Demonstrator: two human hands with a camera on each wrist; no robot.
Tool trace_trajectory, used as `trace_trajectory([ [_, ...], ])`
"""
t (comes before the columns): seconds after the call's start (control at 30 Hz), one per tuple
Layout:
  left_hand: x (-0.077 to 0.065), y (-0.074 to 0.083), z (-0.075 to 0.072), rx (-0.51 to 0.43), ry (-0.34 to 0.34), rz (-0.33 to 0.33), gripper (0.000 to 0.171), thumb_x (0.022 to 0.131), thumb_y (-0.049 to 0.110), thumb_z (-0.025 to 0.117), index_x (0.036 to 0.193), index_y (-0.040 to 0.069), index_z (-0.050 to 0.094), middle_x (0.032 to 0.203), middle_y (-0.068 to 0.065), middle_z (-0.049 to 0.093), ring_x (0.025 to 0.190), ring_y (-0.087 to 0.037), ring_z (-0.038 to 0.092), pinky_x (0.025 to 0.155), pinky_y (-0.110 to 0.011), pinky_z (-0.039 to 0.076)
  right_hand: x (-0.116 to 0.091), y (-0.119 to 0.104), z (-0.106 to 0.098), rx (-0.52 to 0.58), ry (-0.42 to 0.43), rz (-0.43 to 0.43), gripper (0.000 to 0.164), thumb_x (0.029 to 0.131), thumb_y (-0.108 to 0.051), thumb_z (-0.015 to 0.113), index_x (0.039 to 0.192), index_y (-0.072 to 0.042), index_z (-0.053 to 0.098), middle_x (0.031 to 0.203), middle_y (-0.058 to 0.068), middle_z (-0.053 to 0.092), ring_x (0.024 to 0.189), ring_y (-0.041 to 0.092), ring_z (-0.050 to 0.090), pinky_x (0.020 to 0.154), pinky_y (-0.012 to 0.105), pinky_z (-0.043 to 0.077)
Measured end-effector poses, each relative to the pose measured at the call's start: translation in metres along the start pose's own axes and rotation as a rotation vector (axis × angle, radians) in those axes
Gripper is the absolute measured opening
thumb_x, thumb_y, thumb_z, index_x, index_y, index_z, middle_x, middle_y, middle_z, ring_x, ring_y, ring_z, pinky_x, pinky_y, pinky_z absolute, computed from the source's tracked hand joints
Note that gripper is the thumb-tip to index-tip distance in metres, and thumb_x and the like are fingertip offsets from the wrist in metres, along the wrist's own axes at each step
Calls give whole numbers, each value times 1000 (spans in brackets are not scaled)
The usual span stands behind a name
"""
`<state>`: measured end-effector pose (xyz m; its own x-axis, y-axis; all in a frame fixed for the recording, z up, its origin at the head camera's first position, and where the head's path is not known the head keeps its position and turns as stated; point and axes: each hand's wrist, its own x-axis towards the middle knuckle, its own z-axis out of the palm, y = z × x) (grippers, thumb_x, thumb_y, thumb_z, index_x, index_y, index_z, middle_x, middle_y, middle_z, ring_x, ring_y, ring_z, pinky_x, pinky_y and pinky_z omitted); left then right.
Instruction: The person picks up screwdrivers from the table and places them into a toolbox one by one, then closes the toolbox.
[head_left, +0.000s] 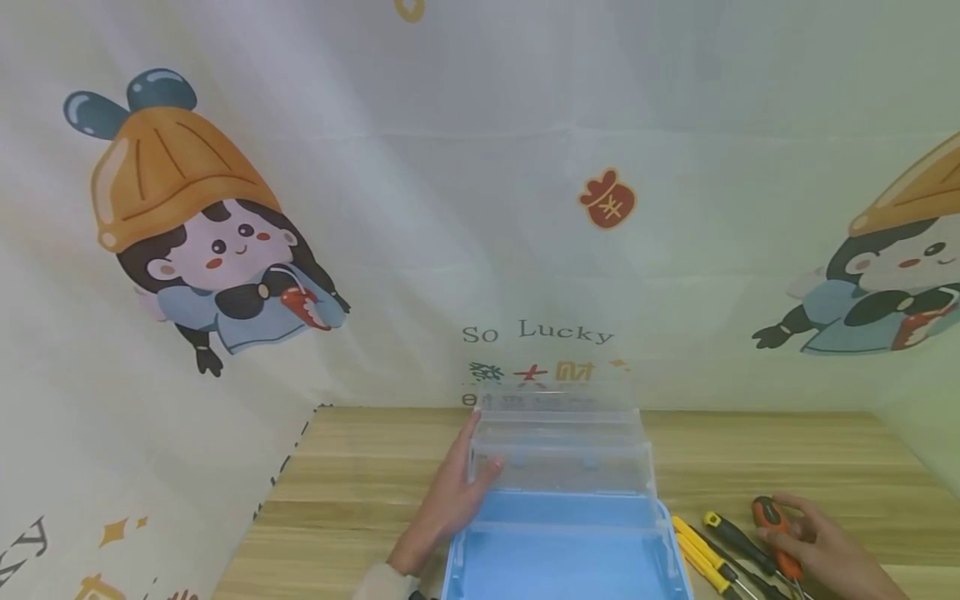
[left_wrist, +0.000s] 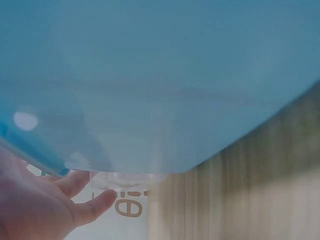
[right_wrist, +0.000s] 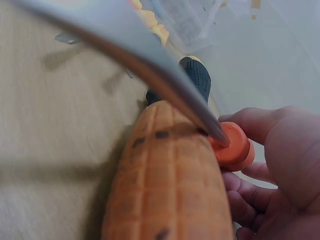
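My left hand point(head_left: 453, 492) lies along the left side of a clear plastic lid point(head_left: 562, 467), its fingers fairly straight and the thumb overlapping the lid. The lid stands raised at the back of a light blue plastic box point(head_left: 570, 567). In the left wrist view the blue box point(left_wrist: 150, 100) hides part of the left fingers point(left_wrist: 97, 207). On the right, my right hand point(head_left: 832, 542) grips a red-and-black screwdriver point(head_left: 780, 533) by its handle. The right wrist view shows the fingers round that orange-red handle point(right_wrist: 232, 147), its metal shaft crossing close to the camera.
Left of the held screwdriver lie a black-handled screwdriver with a yellow end point(head_left: 738, 542) and several yellow-handled tools point(head_left: 701, 550), close beside the box. A large orange ridged handle point(right_wrist: 170, 185) fills the right wrist view's foreground. A printed curtain point(head_left: 450, 208) hangs behind the wooden table point(head_left: 375, 467).
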<state>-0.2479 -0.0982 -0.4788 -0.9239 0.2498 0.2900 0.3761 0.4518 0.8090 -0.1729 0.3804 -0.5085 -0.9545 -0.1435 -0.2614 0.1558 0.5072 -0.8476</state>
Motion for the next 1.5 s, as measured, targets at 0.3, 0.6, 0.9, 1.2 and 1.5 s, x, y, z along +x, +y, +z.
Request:
trace_trajectory([
  [0.3, 0, -1, 2, 4, 18, -5, 74, 99, 32, 58, 159, 21, 17, 165, -9, 19, 149, -35, 23, 117, -61, 20, 1, -5, 4, -89, 85, 70, 71, 103, -27, 52, 145, 16, 15, 100, 9, 70, 82, 17, 65, 73, 31, 52],
  [0.6, -1, -2, 3, 7, 11, -47, 74, 98, 34, 58, 159, 23, 18, 164, -9, 20, 147, -37, 27, 116, -62, 22, 1, -6, 3, -122, 90, 76, 68, 105, -28, 47, 144, 18, 15, 94, 7, 70, 81, 16, 64, 75, 32, 50],
  [0.9, -2, -1, 1, -17, 4, -58, 74, 98, 33, 59, 159, 23, 19, 164, -8, 23, 145, -36, 31, 116, -61, 24, 3, -9, 2, -150, 141, 120, 72, 105, -35, 47, 145, 17, 17, 92, 8, 71, 81, 19, 65, 70, 37, 54],
  [1.2, -2, -1, 2, -28, 10, -68, 74, 97, 25, 60, 159, 25, 19, 164, -7, 23, 145, -36, 32, 116, -61, 25, 3, -15, 1, -152, 173, 133, 73, 104, -38, 46, 147, 13, 17, 97, 12, 70, 85, 22, 65, 69, 35, 52],
  [1.5, -3, -1, 3, -15, 18, -51, 73, 97, 21, 60, 159, 22, 20, 163, -9, 25, 145, -36, 32, 117, -59, 25, 4, -21, -5, -152, 168, 136, 81, 104, -47, 42, 149, 13, 14, 113, 30, 62, 101, 39, 63, 76, 47, 56],
])
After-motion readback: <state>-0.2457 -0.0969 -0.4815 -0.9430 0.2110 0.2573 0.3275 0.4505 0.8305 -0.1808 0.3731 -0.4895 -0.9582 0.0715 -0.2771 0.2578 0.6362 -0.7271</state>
